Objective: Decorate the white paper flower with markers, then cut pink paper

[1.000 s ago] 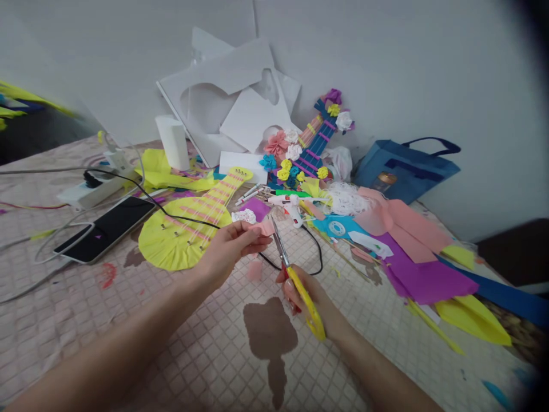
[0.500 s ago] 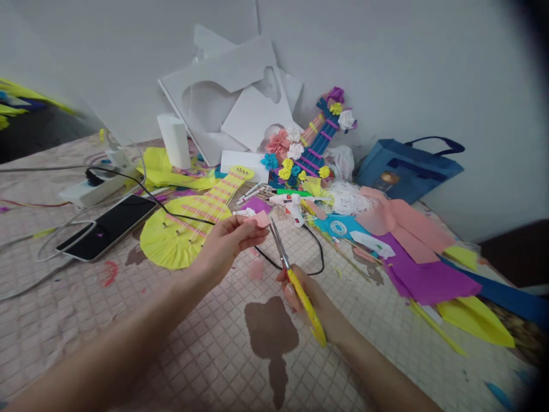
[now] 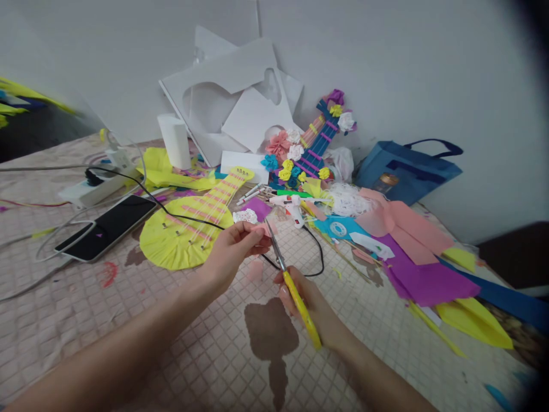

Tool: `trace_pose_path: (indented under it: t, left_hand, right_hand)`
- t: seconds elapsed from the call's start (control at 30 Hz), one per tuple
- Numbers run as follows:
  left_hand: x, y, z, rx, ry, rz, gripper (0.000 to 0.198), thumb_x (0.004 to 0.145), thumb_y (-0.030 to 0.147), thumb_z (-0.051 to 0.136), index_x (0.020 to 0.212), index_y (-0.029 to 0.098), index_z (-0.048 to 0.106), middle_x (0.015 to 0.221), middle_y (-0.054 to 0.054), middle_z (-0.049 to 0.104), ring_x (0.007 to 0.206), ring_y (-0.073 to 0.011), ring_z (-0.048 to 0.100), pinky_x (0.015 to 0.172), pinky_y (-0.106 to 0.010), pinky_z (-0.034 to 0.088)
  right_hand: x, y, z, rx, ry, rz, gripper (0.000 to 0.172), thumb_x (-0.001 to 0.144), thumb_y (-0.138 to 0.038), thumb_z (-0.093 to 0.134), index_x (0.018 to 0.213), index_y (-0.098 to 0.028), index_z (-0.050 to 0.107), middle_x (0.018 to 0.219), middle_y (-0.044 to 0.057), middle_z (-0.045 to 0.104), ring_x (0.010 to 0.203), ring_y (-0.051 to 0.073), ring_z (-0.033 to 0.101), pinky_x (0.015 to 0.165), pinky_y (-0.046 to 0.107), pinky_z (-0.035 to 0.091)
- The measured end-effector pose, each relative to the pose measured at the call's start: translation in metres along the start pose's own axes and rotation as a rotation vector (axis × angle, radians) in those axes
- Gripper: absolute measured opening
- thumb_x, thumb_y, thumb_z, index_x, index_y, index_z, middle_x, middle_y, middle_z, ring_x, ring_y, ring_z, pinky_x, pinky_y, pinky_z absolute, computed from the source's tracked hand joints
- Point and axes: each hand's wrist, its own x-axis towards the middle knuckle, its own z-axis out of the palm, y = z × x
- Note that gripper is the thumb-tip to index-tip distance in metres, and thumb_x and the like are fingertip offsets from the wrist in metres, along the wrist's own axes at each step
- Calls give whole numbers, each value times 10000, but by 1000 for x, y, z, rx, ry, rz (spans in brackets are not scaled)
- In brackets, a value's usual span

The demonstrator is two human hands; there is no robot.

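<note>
My left hand point(image 3: 238, 247) pinches a small piece of pink paper point(image 3: 266, 230) between thumb and fingers, above the tabletop. In my right hand point(image 3: 302, 297) is a pair of scissors point(image 3: 295, 297) with yellow handles. Their metal blades point up and away, and the tips are right at the pink paper; whether they are cutting into it I cannot tell. Left of my hands lies a yellow paper guitar point(image 3: 180, 243) with pink stripes and strings. A second small pink piece point(image 3: 255, 270) rests on the table below my left hand.
A glue gun point(image 3: 291, 205) lies beyond my hands, its black cord curving across the table. Left are a phone point(image 3: 111, 226) and a power strip point(image 3: 96, 186). Coloured paper scraps point(image 3: 429, 274) spread right; a blue flower-decked guitar point(image 3: 319, 146) and white board cutouts point(image 3: 214, 74) lean behind.
My left hand and the pink paper have dropped slightly. The scissors and my right hand have shifted a little left, keeping the blade tips at the paper. A crumpled white flower shows more fully.
</note>
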Motion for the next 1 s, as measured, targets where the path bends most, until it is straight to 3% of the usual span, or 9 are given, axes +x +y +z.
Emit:
trace_pose_path:
  t: [0.43,1.0]
  left_hand:
    - [-2,0,3,28,18,76,266,734,339,746,746,143,566,709,-19,708,671,-126,664,705,-272,534]
    - [0,0,-1,29,-8,77,222,747,310,733,745,144,586,710,-4,712,650,-115,668,683,-252,529]
  right_hand:
    - [1,1,-1,-174,-6,-40,176,841,-364,541,876,-214,456,687,-41,457,570,103,398,522,228,331]
    - [3,2,2,-109,21,18,227,827,-422,532,797,-219,435,562,-72,397,478,84,348,442,210,280]
